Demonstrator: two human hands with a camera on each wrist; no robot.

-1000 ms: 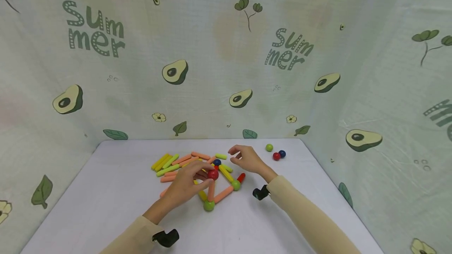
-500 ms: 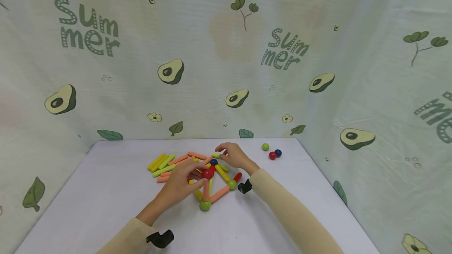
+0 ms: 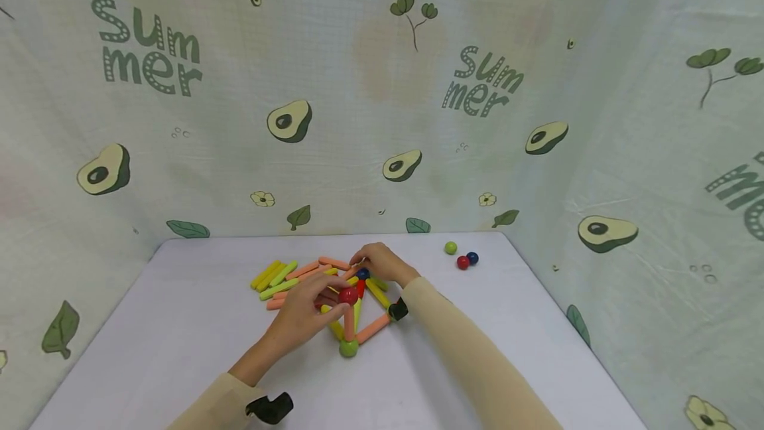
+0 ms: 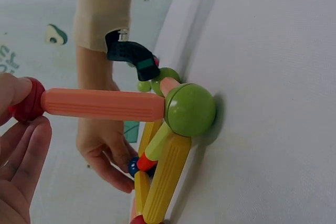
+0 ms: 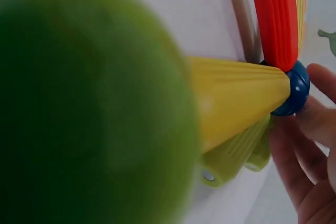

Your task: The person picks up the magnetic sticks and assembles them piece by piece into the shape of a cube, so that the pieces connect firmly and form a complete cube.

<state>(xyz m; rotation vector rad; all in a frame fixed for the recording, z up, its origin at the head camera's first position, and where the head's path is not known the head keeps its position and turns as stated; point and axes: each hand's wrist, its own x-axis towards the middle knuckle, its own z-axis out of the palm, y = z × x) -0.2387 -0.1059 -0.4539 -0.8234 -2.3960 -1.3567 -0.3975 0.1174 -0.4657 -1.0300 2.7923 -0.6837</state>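
My left hand (image 3: 304, 307) pinches a red ball (image 4: 29, 100) between thumb and fingers. From that ball an orange stick (image 4: 102, 104) runs down to a green ball (image 4: 191, 109) on the table. Further sticks join there, including a yellow one (image 4: 168, 179). At the back of the ball-and-stick frame, my right hand (image 3: 384, 263) has its fingers and thumb around the edge of a blue ball (image 5: 298, 88). A red stick (image 5: 275, 22) and a yellow stick (image 5: 236, 95) meet at this ball. Another green ball fills the near left of the right wrist view.
Loose yellow, lime and orange sticks (image 3: 279, 287) lie left of and behind the frame. Two short lime sticks (image 5: 231, 156) lie beside the blue ball. Toward the back right sit loose green (image 3: 450, 247), red (image 3: 463, 262) and blue (image 3: 473, 258) balls. A printed cloth hangs behind.
My right hand has moved left and come down to the blue ball. The left hand keeps its hold on the red ball, and the orange stick below it stands more upright.
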